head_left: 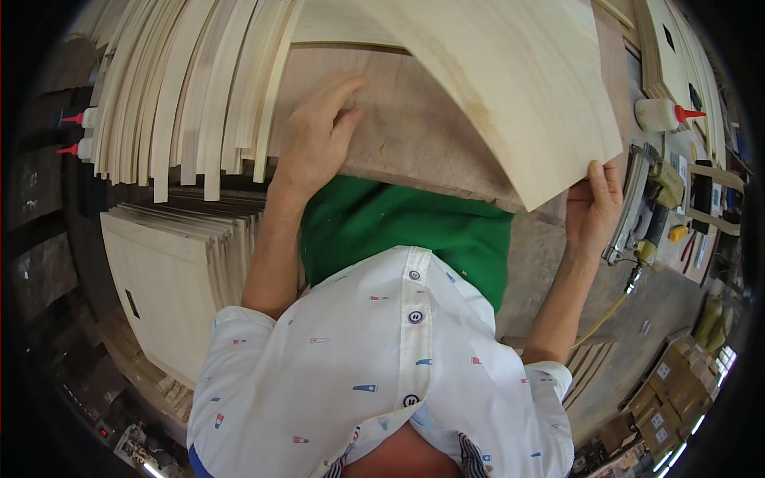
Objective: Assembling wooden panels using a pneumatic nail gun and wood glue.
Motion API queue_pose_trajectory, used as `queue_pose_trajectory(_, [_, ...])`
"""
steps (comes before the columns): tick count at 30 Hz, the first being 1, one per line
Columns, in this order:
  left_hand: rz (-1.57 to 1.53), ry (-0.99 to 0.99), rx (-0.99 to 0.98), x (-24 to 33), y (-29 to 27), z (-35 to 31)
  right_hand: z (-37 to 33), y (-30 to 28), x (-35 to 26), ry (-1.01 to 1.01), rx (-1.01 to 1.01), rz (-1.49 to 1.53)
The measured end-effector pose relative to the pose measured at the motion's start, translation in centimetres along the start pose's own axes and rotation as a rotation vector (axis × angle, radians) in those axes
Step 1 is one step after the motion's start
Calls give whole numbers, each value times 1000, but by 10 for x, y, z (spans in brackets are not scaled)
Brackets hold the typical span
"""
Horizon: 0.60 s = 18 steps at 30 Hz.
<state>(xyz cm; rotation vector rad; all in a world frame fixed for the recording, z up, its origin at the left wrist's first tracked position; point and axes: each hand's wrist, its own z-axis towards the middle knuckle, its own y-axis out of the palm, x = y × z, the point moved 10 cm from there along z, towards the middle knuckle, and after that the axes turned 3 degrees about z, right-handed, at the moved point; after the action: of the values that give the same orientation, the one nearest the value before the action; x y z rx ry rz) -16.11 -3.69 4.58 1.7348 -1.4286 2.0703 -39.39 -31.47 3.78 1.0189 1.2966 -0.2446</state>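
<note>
Far off to the left of the left-hand fingers, two white glue bottles [82,132] with red nozzles lie one above the other at the edge of a fan of pale wood strips [183,95]. Below those strips sits a stack of pale square panels [171,279], the top one marked with a small dark rectangular slot.

The left hand [315,139] lies flat on a brown plywood board [406,127] on the worktop, its fingers [343,89] held close together and pressing down, gripping nothing. The pale plywood sheet [510,88] starts just right of those fingertips and sweeps across above the brown board, smooth, creamy and lightly grained, with one faint tan streak; it looks bowed, though the lens may add to that. Its lower right corner ends at the right hand [591,209], whose fingers [596,177] are closed around the sheet's edge there, the thumb lying up along its face.

Just right of those fingers rests a metal power tool [647,199] with a yellow hose [606,312] trailing down. Above it lies another white bottle with a red nozzle [665,115]. Low and further right, brown cardboard boxes [673,394] with small white square labels are stacked on the floor.
</note>
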Motion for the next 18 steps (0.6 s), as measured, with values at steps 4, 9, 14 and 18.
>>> queue_pose_trajectory(4, [658, 395, 112, 18, 37, -46, 7, -7, -7, -20, -3, -6])
queue_pose_trajectory(9, [-159, 517, -460, 73, 89, -114, 13, -8, -9, -6, -7, -14])
queue_pose_trajectory(14, [40, 372, 362, 66, -25, -69, 17, -33, -18, 13, -3, -87])
queue_pose_trajectory(18, [338, 490, 528, 80, -46, -59, 22, -86, -30, 4, 205, -291])
